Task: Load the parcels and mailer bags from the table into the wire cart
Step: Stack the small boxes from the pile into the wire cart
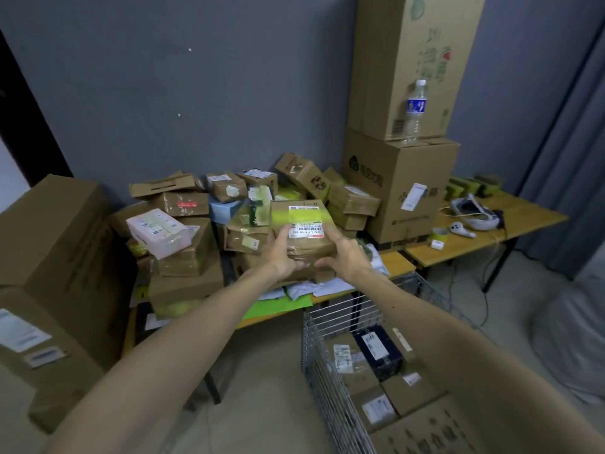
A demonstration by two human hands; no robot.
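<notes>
A brown cardboard parcel point(302, 224) with a white label and a yellow-green tape band is held over the pile on the table. My left hand point(283, 253) grips its left near corner, thumb on top. My right hand point(343, 253) grips its right near edge. Around it the wooden table point(397, 262) carries a heap of taped brown parcels point(186, 244), a pink-white box point(157, 231) and flat white mailer bags point(304, 288). The wire cart point(322, 362) stands below at the right, with several boxes inside, among them a dark blue one point(379, 350).
Large cartons point(399, 185) stack at the back right, a water bottle point(415, 109) on one. A second table point(523, 217) holds a headset, a controller and tape rolls. A big carton point(55, 257) stands at the left. Grey floor lies in front of the table.
</notes>
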